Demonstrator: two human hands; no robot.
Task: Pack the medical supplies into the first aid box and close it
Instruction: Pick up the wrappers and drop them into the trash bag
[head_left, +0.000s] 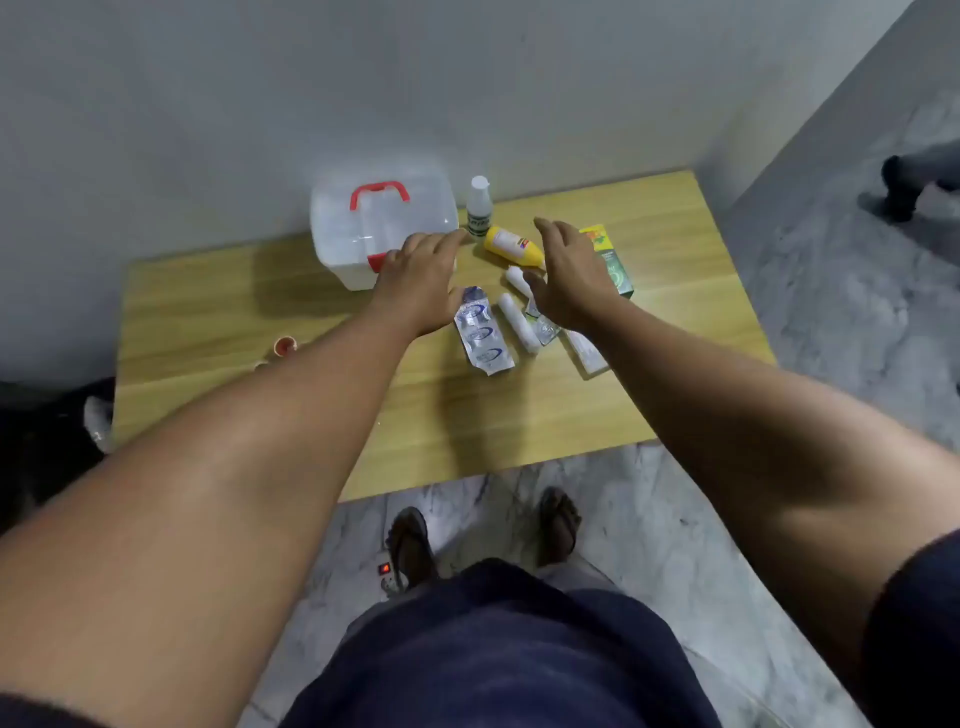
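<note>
Translucent plastic first aid box (382, 234), red handle up and lid seemingly shut, sits at the table's (218, 312) far edge, front-left of both hands. Left hand (421, 280) is nearer, fingers spread and empty, tips just beside the box's right front corner. Right hand (566, 275) hovers open, holding nothing, over the supplies. Yellow bottle (511, 245) lies between the hands, long axis running left-far to right-near. Right hand hides part of the green carton (618, 275) and gauze rolls (517, 322); latch not visible.

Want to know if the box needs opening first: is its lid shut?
Shut, it appears. The first aid box's lid sits flat on top with the red handle folded down; whether the red latch is fastened, I cannot tell.
</note>
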